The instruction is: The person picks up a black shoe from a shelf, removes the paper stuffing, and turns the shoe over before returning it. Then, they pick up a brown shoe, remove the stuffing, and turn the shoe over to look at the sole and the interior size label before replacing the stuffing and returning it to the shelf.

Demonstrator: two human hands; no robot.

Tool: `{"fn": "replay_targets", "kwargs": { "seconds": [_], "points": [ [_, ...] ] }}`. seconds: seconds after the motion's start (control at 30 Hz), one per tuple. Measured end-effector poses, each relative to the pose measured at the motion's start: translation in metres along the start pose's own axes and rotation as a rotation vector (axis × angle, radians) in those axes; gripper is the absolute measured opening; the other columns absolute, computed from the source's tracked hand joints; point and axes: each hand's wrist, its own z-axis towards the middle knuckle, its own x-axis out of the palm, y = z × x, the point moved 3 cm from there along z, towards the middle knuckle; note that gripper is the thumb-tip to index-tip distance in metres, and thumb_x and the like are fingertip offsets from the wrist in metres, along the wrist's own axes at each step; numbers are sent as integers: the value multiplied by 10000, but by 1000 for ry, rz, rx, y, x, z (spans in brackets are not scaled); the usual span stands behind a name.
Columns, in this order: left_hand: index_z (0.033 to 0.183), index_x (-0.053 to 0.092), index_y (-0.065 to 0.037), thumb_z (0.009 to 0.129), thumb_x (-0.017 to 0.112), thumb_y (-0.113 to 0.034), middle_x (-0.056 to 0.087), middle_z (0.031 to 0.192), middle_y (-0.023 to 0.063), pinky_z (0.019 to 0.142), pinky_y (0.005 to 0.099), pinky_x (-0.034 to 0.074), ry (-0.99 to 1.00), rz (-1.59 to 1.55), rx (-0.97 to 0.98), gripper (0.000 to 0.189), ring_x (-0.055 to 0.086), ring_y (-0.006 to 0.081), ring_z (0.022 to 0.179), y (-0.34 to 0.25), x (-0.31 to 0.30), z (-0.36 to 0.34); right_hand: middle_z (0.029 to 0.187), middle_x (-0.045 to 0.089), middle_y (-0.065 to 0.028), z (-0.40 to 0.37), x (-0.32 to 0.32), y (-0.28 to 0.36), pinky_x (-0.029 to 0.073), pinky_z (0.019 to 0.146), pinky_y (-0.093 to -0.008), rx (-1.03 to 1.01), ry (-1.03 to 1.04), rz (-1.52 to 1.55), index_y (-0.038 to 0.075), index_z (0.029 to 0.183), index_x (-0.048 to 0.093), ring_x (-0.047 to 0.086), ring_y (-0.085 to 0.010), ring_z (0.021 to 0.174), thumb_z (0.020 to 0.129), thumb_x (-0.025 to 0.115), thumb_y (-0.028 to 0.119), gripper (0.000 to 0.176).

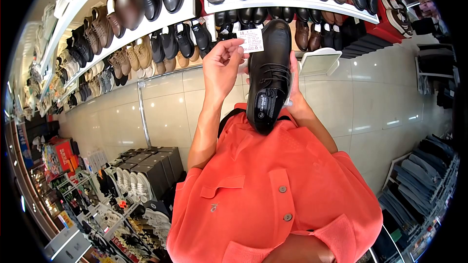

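A black lace-up leather dress shoe (274, 58) is held up in front of my red shirt, toe pointing away from me and insole lettering showing at the heel. My right hand (294, 82) grips it from the right side and beneath, with most of the fingers hidden behind the shoe. At the upper left of the shoe, my left hand (225, 62) pinches a small white printed paper slip (250, 40) between thumb and fingertips. The slip carries a red "10" and rows of small print, and its right edge overlaps the shoe.
Shelves (292, 3) of leather shoes run across the front and left. A low white-framed mirror (319, 62) stands on the tiled floor (363, 92). Dark shoe boxes (158, 168) are stacked at lower left, and folded jeans (414, 178) lie on a rack at right.
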Motion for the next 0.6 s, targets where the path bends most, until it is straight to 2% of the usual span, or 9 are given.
{"fn": "replay_targets", "kwargs": {
  "seconds": [0.17, 0.23, 0.27, 0.33, 0.37, 0.43, 0.6],
  "points": [
    [1070, 635, 13, 912, 603, -13, 655, 862, 50, 683, 233, 543, -9, 9, -5, 164, 663, 121, 762, -2, -2, -1, 1204, 549, -336, 2, 2, 1, 549, 865, -480, -3, 27, 30, -19, 1377, 390, 624, -406, 1042, 848, 305, 776, 959],
    [1067, 617, 9, 914, 561, 6, 641, 913, 76, 679, 236, 541, 53, -234, -133, 164, 626, 119, 754, -1, -5, -2, 1203, 549, -337, 2, 1, 1, 549, 864, -482, -18, 9, 42, -20, 1378, 386, 622, -411, 1042, 849, 308, 775, 958],
    [1067, 617, 9, 914, 561, 6, 641, 913, 76, 679, 236, 541, 56, -233, -134, 164, 626, 119, 754, 0, -9, -1, 1198, 552, -335, 3, -1, 1, 552, 859, -484, -3, 18, 48, -21, 1374, 388, 621, -412, 1043, 850, 308, 773, 955],
    [1066, 568, 29, 902, 509, 25, 588, 948, 88, 669, 249, 529, 213, -1158, -235, 174, 572, 125, 750, 0, -14, 0, 1193, 556, -333, 1, -1, 0, 554, 853, -487, 14, 29, 51, -22, 1371, 390, 620, -413, 1043, 850, 309, 771, 952],
    [1066, 517, 51, 890, 476, 27, 527, 942, 85, 657, 260, 512, 317, -1485, -260, 182, 531, 124, 750, -3, -14, 1, 1188, 558, -333, 0, 0, 0, 555, 848, -491, 2, 13, 63, -20, 1369, 391, 625, -414, 1033, 851, 310, 770, 948],
    [1038, 499, 56, 891, 486, 14, 492, 883, 60, 644, 266, 498, 350, -1744, -243, 154, 535, 118, 725, -11, -12, 1, 1183, 561, -332, 3, 3, -1, 557, 843, -494, 0, 7, 72, -19, 1367, 393, 629, -415, 1023, 852, 310, 769, 945],
    [957, 492, 17, 879, 505, 24, 496, 871, 52, 632, 257, 496, 412, -1821, -201, 80, 542, 116, 698, -20, -8, 1, 1172, 565, -337, 1, 1, -1, 562, 820, -508, -18, -38, 41, -24, 1362, 395, 652, -420, 952, 852, 342, 760, 937]
  ]
}}
